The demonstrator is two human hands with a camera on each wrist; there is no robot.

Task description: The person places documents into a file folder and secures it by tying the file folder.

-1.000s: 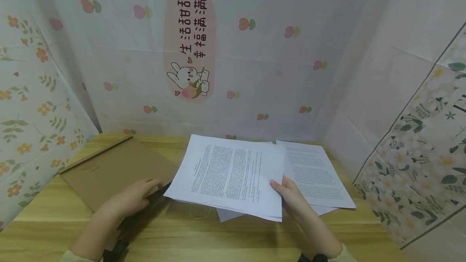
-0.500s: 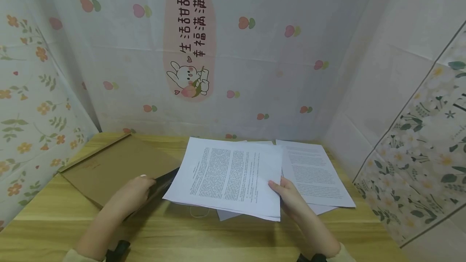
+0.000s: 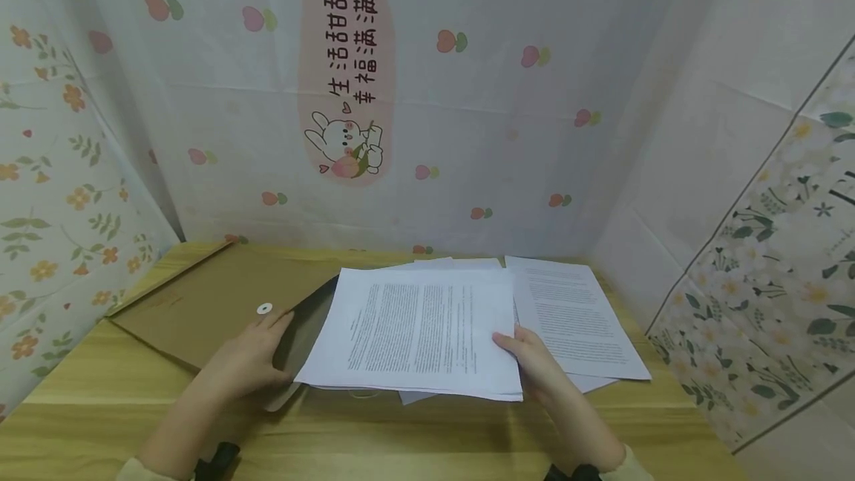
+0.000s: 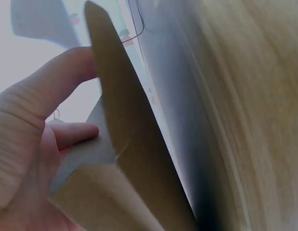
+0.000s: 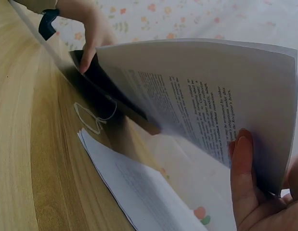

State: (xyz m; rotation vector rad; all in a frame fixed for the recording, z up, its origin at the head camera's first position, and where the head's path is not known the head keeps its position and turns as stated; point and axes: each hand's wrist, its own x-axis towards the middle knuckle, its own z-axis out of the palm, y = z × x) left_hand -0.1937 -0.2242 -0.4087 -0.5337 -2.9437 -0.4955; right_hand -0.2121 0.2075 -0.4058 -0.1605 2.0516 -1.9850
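White fabric, fruit-printed, with a pink rabbit-and-lettering panel: hung at 12 o'clock, clock read in the head view and centred on the stack of printed sheets.
Tabletop, yellowish wood grain: beneath the whole lot.
Brown envelope: one, lying angled at 10 o'clock, its mouth gaping towards the centre.
Stack of printed sheets: one, dense small text, held raised above the tabletop, its 9 o'clock edge overlapping the envelope's mouth in view; whether that edge is inside cannot be told.
Loose sheets: several, printed, lying at 3 o'clock, partly hidden by the stack.
Right hand: at the stack's 4 o'clock edge; grip closed on it, thumb above, fingers beneath.
Left hand: at 9 o'clock, at the envelope's mouth; grip unclenched, thumb and fingers apart, touching the envelope.
Black band: on the left wrist, at 8 o'clock.
Pale string: looped, at 7 o'clock.
White button: on the envelope, at 1 o'clock from the left hand.
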